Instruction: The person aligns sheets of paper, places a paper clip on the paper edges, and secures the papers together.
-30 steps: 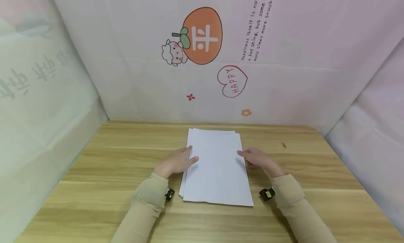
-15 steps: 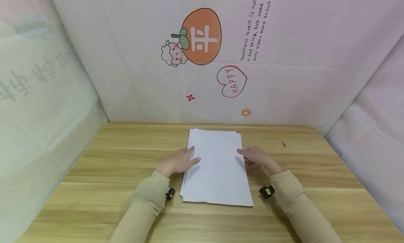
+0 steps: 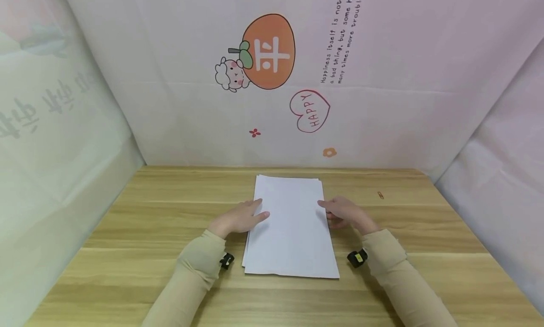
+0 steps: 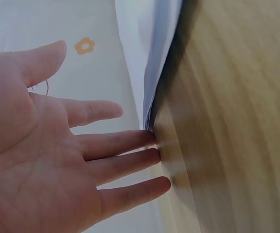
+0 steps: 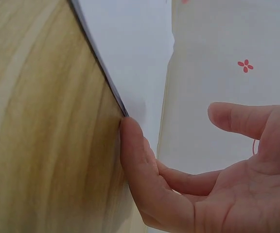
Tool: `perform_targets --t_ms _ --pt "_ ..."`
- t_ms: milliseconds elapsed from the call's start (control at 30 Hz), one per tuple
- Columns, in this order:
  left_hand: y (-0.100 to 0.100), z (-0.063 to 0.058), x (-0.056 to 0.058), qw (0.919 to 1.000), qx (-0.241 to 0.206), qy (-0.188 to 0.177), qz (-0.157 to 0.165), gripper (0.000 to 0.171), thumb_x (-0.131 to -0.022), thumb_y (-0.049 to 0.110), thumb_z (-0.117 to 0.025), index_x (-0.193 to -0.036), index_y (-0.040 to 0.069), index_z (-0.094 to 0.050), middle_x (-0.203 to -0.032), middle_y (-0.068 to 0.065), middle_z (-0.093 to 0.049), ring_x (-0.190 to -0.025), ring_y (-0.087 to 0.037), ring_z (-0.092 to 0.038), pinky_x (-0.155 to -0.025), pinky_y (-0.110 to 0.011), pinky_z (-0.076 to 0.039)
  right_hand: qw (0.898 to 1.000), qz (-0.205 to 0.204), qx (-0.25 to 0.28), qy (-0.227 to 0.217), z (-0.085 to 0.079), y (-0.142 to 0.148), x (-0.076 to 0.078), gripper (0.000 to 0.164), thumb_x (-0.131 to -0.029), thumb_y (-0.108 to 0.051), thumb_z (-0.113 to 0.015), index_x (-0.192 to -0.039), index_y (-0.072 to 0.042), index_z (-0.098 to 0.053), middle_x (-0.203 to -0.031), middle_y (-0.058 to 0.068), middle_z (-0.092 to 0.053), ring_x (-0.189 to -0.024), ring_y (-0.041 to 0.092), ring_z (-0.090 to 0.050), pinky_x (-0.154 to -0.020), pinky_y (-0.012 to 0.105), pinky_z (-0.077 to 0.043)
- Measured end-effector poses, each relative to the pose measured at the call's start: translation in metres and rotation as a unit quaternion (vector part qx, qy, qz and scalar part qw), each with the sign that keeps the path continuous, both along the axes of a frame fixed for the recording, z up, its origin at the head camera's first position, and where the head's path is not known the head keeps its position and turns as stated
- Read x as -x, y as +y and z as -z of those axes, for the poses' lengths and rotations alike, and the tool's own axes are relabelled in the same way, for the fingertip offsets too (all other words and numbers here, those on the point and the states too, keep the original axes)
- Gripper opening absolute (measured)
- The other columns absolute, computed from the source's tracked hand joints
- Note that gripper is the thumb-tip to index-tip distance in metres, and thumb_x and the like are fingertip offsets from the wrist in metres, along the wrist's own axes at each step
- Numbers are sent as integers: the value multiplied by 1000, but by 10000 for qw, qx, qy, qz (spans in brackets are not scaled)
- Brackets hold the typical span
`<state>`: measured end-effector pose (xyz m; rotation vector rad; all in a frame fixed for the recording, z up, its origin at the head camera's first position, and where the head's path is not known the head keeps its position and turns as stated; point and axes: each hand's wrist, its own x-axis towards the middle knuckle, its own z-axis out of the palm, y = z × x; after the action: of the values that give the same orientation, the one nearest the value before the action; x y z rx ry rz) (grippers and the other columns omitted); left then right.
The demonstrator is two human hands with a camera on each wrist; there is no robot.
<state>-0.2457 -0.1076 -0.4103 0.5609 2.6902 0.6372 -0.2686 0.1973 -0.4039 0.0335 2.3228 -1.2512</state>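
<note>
A stack of white paper sheets (image 3: pixel 291 232) lies on the wooden table, its top sheet slightly askew, so a strip of the sheets below shows along the left side. My left hand (image 3: pixel 240 217) is at the stack's left edge. In the left wrist view, the left hand (image 4: pixel 72 150) has straight, spread fingers, with fingertips at the paper's edge and tabletop. At the opposite edge is my right hand (image 3: pixel 345 211). The right wrist view shows the right hand (image 5: pixel 193 179) with fingers bent and fingertips against the stack's side, thumb held apart from the paper.
A small orange-red paper clip (image 3: pixel 380 195) lies at the back right of the wooden table (image 3: pixel 127 280). White printed sheeting (image 3: pixel 191 119) stands along the back and both sides. A black wrist device (image 3: pixel 357 257) is worn near the right sleeve.
The sheets have come closer into line, with less of the lower ones showing at the left and top. My right hand has shifted slightly left against the edge, and the left stays nearly still.
</note>
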Motion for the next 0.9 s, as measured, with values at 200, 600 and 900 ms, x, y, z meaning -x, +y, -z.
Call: perform_targets --t_ms 200,600,900 --pt "4 -3 0 9999 -96 -14 -48 67 -101 47 -35 -148 -1 -25 -153 -19 -28 -142 -37 -23 -115 -49 -19 9998 108 -143 -49 0 0 2 40 -99 -37 -46 -67 -13 -38 -59 -4 -34 -60 11 -40 -72 36 -56" --pt "9 -6 5 9996 -256 -80 -84 68 -100 47 -35 -148 -1 -24 -152 -19 -28 -142 -38 -22 -115 -50 -19 9991 247 -318 -95 0 0 9 41 -98 -38 -46 -67 -13 -38 -61 -4 -35 -65 10 -43 -70 33 -55" --pt "13 -4 7 9984 -439 -103 -336 68 -100 47 -36 -147 -1 -26 -151 -21 -31 -140 -43 -21 -114 -54 -18 9976 569 185 -343 3 3 12 38 -97 -37 -50 -74 -8 -39 -70 0 -38 -70 12 -43 -74 36 -56"
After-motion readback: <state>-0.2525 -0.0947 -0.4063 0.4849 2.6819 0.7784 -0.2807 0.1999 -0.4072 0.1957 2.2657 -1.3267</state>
